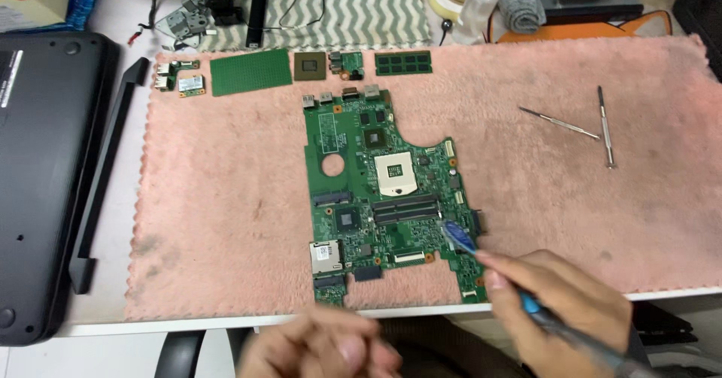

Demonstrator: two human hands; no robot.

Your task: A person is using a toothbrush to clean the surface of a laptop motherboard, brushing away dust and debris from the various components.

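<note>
A pink fleecy mat (226,197) covers most of a white desk, and a green laptop motherboard (383,197) lies flat in the middle of it. The person's right hand (560,306) comes in from the lower right, fingers closed around the handle of a blue-tipped tool (459,236), most likely a small brush, though its tip is blurred. That tip sits on the lower right part of the board, just beyond the fingertips and up to their left. The left hand (323,344) hangs at the bottom edge of the view, off the mat, blurred and loosely curled; I cannot tell whether it holds anything, and it touches neither board nor tool. Well beyond the gripping hand, along the mat's far edge, small parts lie in a row: a plain green board (250,71), a square processor chip (309,66), a small connector board (347,63) and a memory stick (404,63), with two little cards (179,75) further left. Up and to the right of the grip, two slim metal tools (583,126) rest on the mat, well apart from the hand. Far off to the left, a black laptop base (41,175) sits on the desk with a long black trim strip (109,175) beside it.
</note>
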